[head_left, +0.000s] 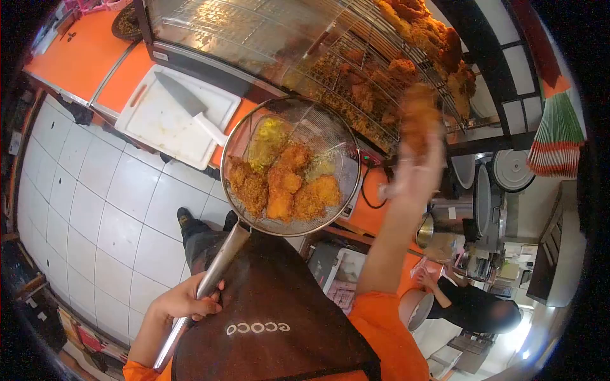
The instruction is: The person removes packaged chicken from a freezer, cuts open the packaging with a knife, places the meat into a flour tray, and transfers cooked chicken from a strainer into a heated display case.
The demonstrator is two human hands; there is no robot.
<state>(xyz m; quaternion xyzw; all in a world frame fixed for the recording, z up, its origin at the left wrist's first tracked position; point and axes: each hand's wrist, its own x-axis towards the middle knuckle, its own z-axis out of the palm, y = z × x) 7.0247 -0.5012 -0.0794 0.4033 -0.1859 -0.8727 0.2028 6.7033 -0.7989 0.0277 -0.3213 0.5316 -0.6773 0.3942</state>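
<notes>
In the left hand (192, 298), with fingers curled fully around it: the long metal handle (222, 257) of a round mesh strainer (335, 134). In the right hand (413, 176), smeared by motion near the display case (238, 44): a browned fried piece (419, 117), apparently gripped at its near end, with the exact finger spread too blurred to make out. Across the mesh, gathered toward the apron (279, 286): several crumbed pieces (279, 202), some touching. Inside the case: more fried food (429, 35) on wire racks (356, 28).

For a clean transfer, hold the strainer level, wrist firm against the load out at the end of the handle. Pinch lightly at the thickest part of the crust; probably brittle, so likely to shed crumbs if squeezed. Possibly hot as well, so mind bare fingertips. Steer clear of the wires and the case frame, without brushing neighbouring food. Tilt as little as possible, for fear of sliding the crumbed pieces over the rim. Watch the knife (181, 95) on the cutting board (159, 127), handle end just beside the strainer in this view; avoid swinging that way.
</notes>
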